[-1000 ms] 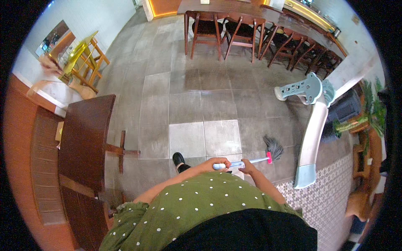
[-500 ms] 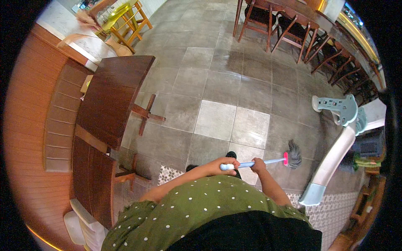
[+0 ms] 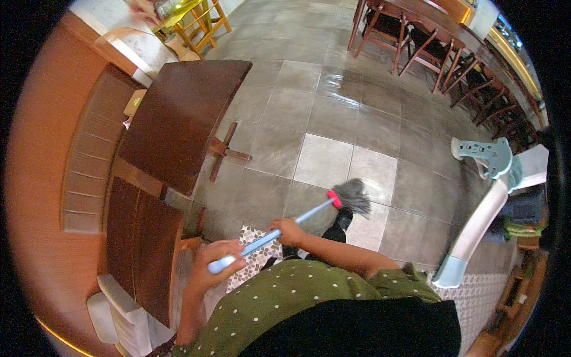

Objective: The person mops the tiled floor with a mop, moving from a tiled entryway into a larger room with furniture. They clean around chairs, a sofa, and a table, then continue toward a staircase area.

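A mop with a light blue handle [image 3: 260,241] slants across my front. Its pink collar and grey strand head [image 3: 355,198] rest on the floor tiles just ahead of my dark shoe [image 3: 343,220]; the strands look smeared by motion. My left hand [image 3: 219,256] wraps round the handle near its top end. Farther down the shaft, my right hand [image 3: 289,232] grips it, with the right forearm reaching across my body.
Dark wooden tables [image 3: 184,113] with crossed feet stand at the left by a bench. A children's slide [image 3: 476,229] stands at the right. Chairs [image 3: 380,30] line a long table at the far right. Grey tiles [image 3: 279,152] cover the floor, shiny in one patch.
The mop head has swept from the right to the left, now in front of my feet. Both hands have moved left with the handle, and one foot has come forward.
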A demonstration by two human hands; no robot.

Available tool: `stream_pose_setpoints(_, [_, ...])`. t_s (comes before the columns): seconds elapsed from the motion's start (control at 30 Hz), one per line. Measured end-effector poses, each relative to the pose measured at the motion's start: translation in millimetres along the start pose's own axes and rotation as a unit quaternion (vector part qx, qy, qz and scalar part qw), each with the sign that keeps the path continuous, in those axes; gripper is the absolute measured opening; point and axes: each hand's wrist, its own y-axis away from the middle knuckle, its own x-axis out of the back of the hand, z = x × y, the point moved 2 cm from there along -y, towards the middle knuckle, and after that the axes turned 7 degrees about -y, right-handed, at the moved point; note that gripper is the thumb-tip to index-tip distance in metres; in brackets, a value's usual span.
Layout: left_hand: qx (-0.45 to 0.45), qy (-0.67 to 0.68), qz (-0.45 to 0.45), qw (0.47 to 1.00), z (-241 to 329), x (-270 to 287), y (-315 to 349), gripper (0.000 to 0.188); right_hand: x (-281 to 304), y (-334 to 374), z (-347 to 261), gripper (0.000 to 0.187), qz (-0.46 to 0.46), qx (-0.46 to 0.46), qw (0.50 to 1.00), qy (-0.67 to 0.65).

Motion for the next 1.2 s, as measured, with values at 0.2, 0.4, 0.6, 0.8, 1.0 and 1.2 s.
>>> stream_pose_setpoints(0.2, [0.052,-0.001,0.145,0.988,-38,32,89,0.010,-93,-75,-89,0.050,0.034,0.183,0.978,0.097])
stream_pose_setpoints(0.4, [-0.042,-0.111,0.158,0.980,-64,30,121,0.016,-130,-109,-106,0.044,-0.146,0.195,0.969,-0.048])
stream_pose_setpoints(0.6, [-0.096,-0.031,0.136,0.986,-75,32,119,0.022,-114,-71,-103,0.035,-0.129,0.096,0.987,0.019])
stream_pose_setpoints(0.8, [-0.141,0.093,0.026,0.985,-69,14,87,0.017,-58,5,-78,0.036,-0.135,-0.023,0.990,0.045])
stream_pose_setpoints(1.0, [-0.195,0.155,-0.185,0.951,-77,-103,25,0.016,-37,141,47,0.030,0.047,-0.226,0.972,0.042])
stream_pose_setpoints(1.2, [-0.313,0.160,-0.344,0.871,-63,-235,1,0.022,-48,272,180,0.028,0.153,-0.351,0.921,0.067])
